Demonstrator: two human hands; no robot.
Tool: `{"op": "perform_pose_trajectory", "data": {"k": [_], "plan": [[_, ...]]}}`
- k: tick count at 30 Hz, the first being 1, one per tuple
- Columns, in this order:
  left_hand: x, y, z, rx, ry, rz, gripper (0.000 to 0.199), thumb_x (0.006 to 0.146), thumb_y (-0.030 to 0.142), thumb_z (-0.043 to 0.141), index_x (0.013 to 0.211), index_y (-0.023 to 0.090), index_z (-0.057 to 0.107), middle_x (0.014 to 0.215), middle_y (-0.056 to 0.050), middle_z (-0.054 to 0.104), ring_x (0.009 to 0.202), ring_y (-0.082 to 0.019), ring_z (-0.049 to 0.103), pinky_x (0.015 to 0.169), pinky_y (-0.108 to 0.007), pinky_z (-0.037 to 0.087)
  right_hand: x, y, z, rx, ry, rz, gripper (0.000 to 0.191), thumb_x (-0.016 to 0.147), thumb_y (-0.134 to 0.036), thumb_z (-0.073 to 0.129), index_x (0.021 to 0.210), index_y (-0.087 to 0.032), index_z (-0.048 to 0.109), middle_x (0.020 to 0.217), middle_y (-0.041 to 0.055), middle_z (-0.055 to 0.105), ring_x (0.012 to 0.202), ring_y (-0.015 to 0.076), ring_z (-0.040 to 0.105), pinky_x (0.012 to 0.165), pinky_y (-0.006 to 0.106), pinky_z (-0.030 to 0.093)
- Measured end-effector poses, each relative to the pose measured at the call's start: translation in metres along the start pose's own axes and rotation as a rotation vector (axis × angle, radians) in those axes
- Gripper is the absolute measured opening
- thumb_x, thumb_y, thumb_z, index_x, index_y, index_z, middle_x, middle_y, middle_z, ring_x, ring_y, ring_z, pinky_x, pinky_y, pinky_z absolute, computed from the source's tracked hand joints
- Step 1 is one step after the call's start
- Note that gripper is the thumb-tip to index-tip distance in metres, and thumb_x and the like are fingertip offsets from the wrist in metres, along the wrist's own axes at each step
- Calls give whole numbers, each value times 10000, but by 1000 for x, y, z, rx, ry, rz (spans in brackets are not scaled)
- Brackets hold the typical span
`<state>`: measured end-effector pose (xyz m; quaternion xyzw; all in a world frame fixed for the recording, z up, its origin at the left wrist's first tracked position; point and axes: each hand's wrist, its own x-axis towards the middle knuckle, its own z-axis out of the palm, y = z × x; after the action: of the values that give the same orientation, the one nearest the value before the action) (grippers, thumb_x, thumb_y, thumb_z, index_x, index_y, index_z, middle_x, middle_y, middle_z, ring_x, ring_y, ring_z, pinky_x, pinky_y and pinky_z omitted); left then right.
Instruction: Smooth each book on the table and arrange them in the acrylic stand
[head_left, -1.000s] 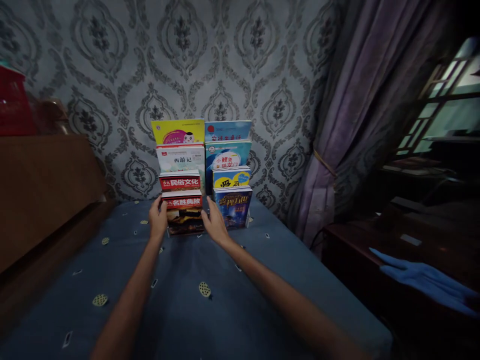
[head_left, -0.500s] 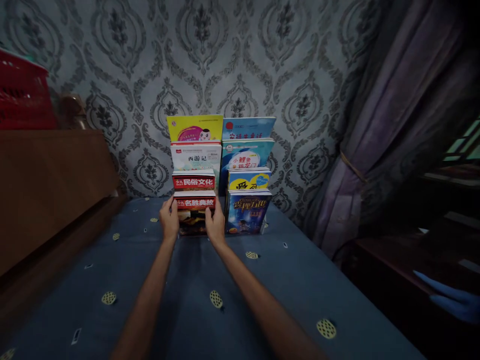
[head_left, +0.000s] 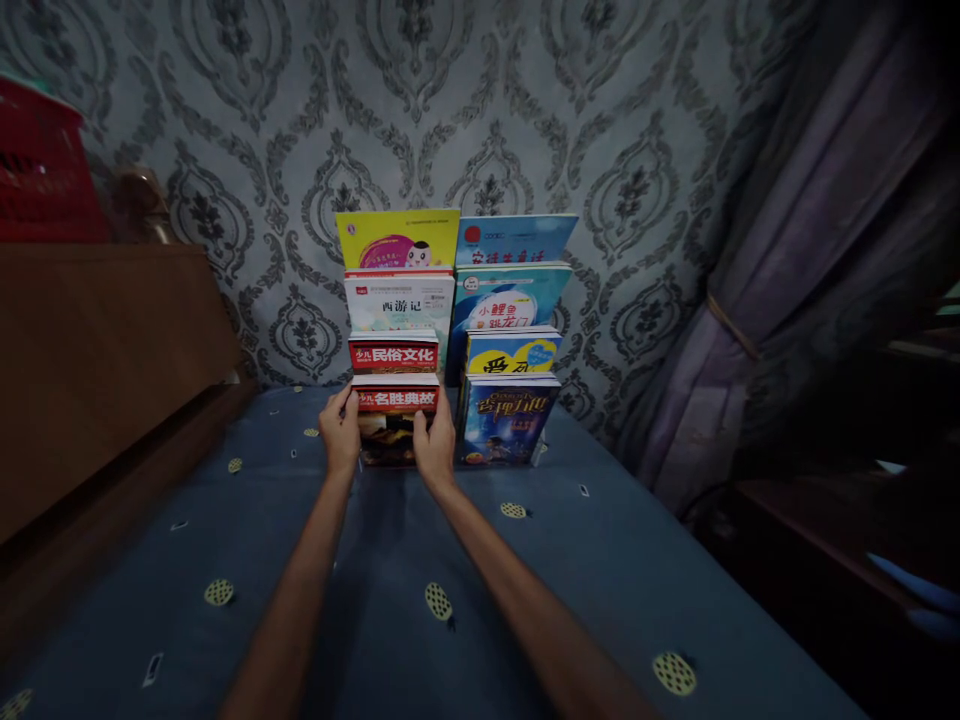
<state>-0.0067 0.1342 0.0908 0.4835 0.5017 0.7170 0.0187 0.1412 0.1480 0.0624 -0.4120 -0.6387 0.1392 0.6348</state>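
Note:
My left hand [head_left: 341,430] and my right hand [head_left: 436,440] grip the two side edges of a red-and-black book [head_left: 386,432], thumbs toward its cover. It stands upright at the front of the left row. Behind it rise a book with a red title band [head_left: 397,357], a white book [head_left: 397,308] and a yellow book [head_left: 375,237]. In the right row, beside my right hand, a dark blue book [head_left: 506,425] stands in front. A yellow-and-blue book [head_left: 517,352], a blue-and-white book [head_left: 551,290] and a light blue book [head_left: 517,235] step up behind it.
The books stand on a blue cloth [head_left: 375,600] with a pineapple print, close to the patterned wall [head_left: 495,120]. At left, a red basket [head_left: 45,170] sits on a brown wooden cabinet [head_left: 105,360]. A tied purple curtain [head_left: 712,380] hangs at right.
The view has shifted slightly, so the books look larger and their upper parts sit higher in the picture. Both hands keep their hold on the red-and-black book.

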Motion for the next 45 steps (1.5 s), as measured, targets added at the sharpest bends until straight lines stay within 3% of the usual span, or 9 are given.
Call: {"op": "perform_pose_trajectory", "data": {"k": [11,20,25,30,35,37,40,43,45], "plan": [[2,-3,0,-15,-3,-28,385,885,394,575,1074,120,769,998,-110,749,1010,-255,667,971,-393,507,1,-2,-2,-10,-32,-2,680,887,-196,431,1540,-94,273,1495,196,476,1399,272,449,1180,469,346],[3,-8,-2,-60,-42,-48,459,882,436,560,1152,106,730,1116,-142,740,1046,-261,675,967,-398,512,3,2,-3,23,-40,-6,701,875,-177,442,1555,-131,276,1493,167,496,1395,274,458,1173,489,359],[4,-7,-3,-114,-60,-71,413,880,376,525,1129,109,719,1138,-138,736,1060,-253,677,959,-381,521,8,0,-6,21,-52,9,675,897,-200,429,1555,-143,289,1475,162,525,1371,287,485,1151,518,387],[0,-9,-7,-75,-5,-88,348,860,299,509,1127,149,675,1132,-110,718,1051,-220,665,968,-359,514,9,-18,-16,-6,-27,36,696,910,-220,433,1566,-106,232,1554,191,415,1447,285,390,1193,522,323],[-20,-7,-18,15,-33,-61,318,855,267,502,1127,172,634,1126,-107,679,1058,-224,638,985,-385,501,-5,-59,-36,-18,26,-115,608,970,-229,380,1561,-139,270,1589,160,373,1487,252,317,1218,493,295],[-34,-4,-25,48,-104,-31,288,853,282,501,1085,182,641,1077,-100,677,1041,-235,635,987,-409,498,-19,-75,-41,19,-70,-216,519,991,-225,356,1503,-157,410,1488,143,518,1423,236,427,1188,462,361],[-62,0,-40,66,-223,12,245,848,325,522,1010,213,668,1027,-104,682,1030,-258,639,986,-426,497,-50,-87,-43,36,-369,-360,441,988,-210,380,1376,-235,588,1295,84,682,1252,216,596,1109,423,468],[-90,-3,-68,176,-372,35,258,861,348,522,1022,240,692,1112,-145,680,1076,-300,640,985,-458,496,-84,-80,-43,-95,-593,-436,439,961,-214,446,1374,-218,595,1360,95,647,1288,233,579,1118,422,470],[-109,-6,-92,405,-532,33,314,878,369,519,1097,227,694,1251,-196,641,1172,-359,606,1000,-520,475,-106,-66,-46,-173,-672,-434,470,948,-219,467,1406,-171,562,1426,134,596,1326,251,555,1126,412,470]]}}
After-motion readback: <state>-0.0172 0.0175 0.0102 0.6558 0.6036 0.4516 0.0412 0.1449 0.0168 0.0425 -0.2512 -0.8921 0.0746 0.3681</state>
